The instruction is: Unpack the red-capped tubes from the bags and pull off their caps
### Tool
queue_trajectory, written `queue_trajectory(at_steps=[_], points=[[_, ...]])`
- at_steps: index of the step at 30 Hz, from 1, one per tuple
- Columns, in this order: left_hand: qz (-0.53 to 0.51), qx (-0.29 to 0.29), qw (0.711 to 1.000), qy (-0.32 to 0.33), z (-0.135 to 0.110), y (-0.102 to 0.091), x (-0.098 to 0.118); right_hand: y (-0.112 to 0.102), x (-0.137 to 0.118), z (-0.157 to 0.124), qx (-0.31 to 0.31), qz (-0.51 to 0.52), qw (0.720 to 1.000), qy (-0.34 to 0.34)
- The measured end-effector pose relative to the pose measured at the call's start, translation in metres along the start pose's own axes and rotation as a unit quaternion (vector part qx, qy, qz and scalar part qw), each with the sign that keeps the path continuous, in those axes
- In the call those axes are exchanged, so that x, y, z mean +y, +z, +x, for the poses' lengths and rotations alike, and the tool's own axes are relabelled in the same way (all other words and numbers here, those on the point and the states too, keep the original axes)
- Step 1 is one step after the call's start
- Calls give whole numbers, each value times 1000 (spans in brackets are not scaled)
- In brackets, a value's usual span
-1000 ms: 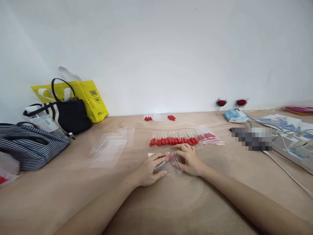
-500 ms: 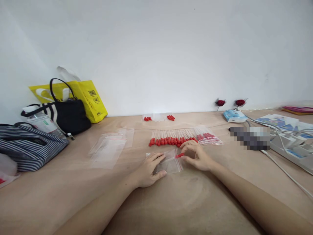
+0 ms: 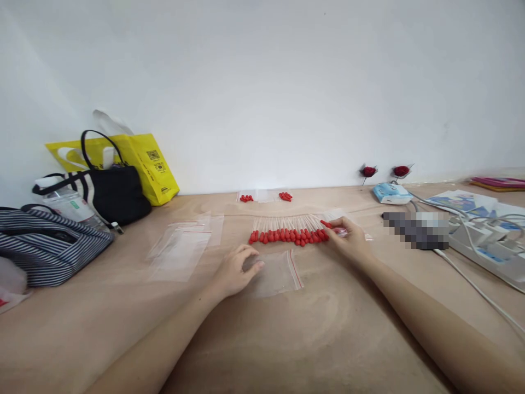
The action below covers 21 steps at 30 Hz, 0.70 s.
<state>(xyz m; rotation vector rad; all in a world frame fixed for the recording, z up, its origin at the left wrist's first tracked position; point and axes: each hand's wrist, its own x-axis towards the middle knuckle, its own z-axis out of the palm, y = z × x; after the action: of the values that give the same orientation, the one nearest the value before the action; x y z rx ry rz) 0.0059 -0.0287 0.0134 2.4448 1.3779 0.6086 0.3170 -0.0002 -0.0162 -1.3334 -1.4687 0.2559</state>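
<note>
Room Surfaces and Lighting

From my standing position, the rear wall [image 3: 262, 98] is plain and pale grey-white, with one faint smudge [image 3: 445, 131] at right. A side wall [image 3: 20, 98] joins it at left. The table [image 3: 295, 345], light brown with swirling grain, abuts the rear wall along its far edge. Illumination: soft, diffuse.

Right hand [image 3: 351, 238] at the row of red-tipped sticks [image 3: 283, 235]

I see a red piece [image 3: 325, 224] pinched in the right hand's fingers, at the right end of the row. The left hand [image 3: 234, 272] curves, holding nothing, by the left edge of a flat clear bag [image 3: 279, 274]; I can't quite make out whether they touch. More clear bags [image 3: 182, 254] overlap farther left. Beyond them, a black handbag [image 3: 123, 191] stands before a yellow bag [image 3: 158, 180].
</note>
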Motion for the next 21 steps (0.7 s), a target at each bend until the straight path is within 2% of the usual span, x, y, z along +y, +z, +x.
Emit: queue_trajectory(at_steps=[2,6,11,14,16,19,21], points=[[-3,8,1000,-29,2,-3,-4,6,2,0,-17,-84,995,-41],[-1,-22,997,-70,2,-8,-3,11,4,0,-34,-210,972,-101],[-40,-62,989,-131,1,-10,4,7,-1,-2,-35,-256,961,-95],[-92,-32,987,-129,3,-17,-8,-4,2,3,0,-279,960,-20],[-121,35,981,-148,6,-29,-27,-14,11,8,40,-323,943,65],[-98,178,947,-247,6,-58,-69,-30,31,17,69,-373,905,193],[-26,225,918,-327,1,-78,-99,-38,45,21,47,-364,896,249]])
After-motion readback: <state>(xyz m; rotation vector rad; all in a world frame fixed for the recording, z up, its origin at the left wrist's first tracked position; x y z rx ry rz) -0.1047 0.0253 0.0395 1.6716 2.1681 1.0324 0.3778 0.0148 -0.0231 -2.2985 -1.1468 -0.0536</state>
